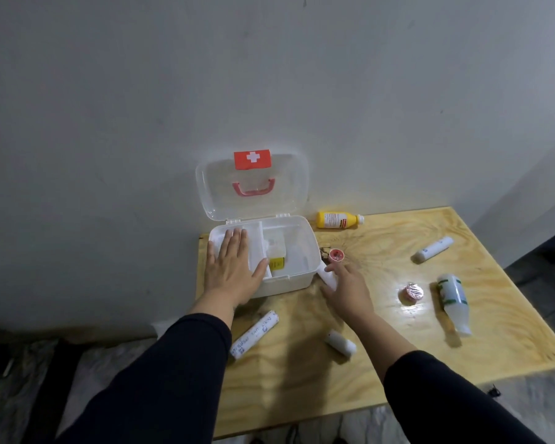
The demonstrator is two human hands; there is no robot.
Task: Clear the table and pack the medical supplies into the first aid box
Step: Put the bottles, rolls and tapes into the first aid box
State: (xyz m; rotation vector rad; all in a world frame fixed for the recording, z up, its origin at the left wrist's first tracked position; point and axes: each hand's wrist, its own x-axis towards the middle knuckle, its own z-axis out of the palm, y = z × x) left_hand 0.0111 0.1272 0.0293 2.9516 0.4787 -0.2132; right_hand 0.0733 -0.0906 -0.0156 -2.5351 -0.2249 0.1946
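The white first aid box [297,277] stands open at the table's back left, its clear lid [218,193] with a red cross leaning on the wall. A small bottle with a yellow label [277,256] lies inside. My left hand [229,267] rests flat, fingers spread, over the box's left compartment. My right hand [346,288] reaches just right of the box and its fingers touch a white roll [328,277] lying against the box; whether it is gripped I cannot tell. A small red tape roll [336,254] lies just beyond the fingertips.
On the wooden table [382,379] lie a yellow bottle [338,219] at the back, a white tube [432,250], a white bottle with green print [454,299], a pink tape roll [411,293], a small white roll [340,342] and a long wrapped bandage [254,334].
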